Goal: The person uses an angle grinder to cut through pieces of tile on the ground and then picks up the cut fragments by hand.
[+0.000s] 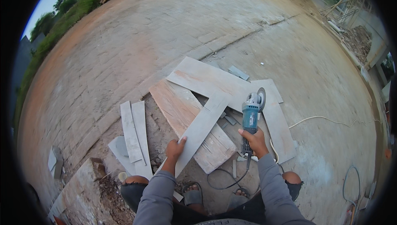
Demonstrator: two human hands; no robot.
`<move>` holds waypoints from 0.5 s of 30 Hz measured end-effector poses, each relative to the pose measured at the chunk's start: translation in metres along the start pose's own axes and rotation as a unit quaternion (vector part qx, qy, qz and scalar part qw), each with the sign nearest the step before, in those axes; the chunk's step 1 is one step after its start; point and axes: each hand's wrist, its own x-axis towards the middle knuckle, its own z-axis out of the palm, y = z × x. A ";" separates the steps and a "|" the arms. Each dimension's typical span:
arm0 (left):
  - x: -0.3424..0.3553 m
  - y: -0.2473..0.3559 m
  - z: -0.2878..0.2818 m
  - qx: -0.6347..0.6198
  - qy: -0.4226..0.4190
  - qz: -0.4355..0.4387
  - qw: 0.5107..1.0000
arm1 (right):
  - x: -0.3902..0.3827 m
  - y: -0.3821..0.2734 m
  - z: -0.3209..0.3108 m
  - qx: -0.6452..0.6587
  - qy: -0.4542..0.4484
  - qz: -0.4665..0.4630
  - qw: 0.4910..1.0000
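My right hand [256,141] is wrapped round the rear of a teal angle grinder [250,116], held with its head pointing away from me. Its round disc [261,99] stands on edge at the grinder's right side, apart from the strip in my other hand. My left hand [175,150] grips the left edge of a long, flat grey strip of board or tile [204,122], thumb on top. That strip slants across a thick plank-like piece [175,101] with reddish stains and dark grooves. Beyond it lies a wide pale slab [204,76], overlapping the plank's far end.
Narrow cut strips [130,130] lie left of my left hand. Another long slab [278,130] rests right of the grinder. A black cord [225,187] loops near my sandalled feet; a pale cable [322,117] runs right across the paving. A concrete block [82,179] sits at lower left.
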 end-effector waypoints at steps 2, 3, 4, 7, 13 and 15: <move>0.002 0.005 -0.002 -0.050 0.017 -0.004 0.999 | -0.002 -0.002 0.001 -0.002 -0.003 0.004 1.000; 0.004 0.016 -0.006 -0.086 0.021 -0.010 0.996 | -0.002 -0.002 0.001 0.002 -0.005 0.002 1.000; 0.005 0.027 -0.010 -0.123 0.025 -0.015 0.992 | -0.002 -0.002 0.000 0.006 -0.009 0.000 1.000; 0.004 0.056 -0.028 -0.261 0.019 -0.002 0.965 | -0.005 -0.004 0.002 0.024 -0.021 -0.014 0.999; 0.007 0.091 -0.022 -0.369 0.104 -0.033 0.923 | -0.009 -0.010 -0.004 0.020 -0.025 -0.029 0.999; -0.008 0.096 -0.011 -0.399 0.122 -0.092 0.904 | -0.010 -0.009 -0.003 0.018 -0.025 -0.032 0.999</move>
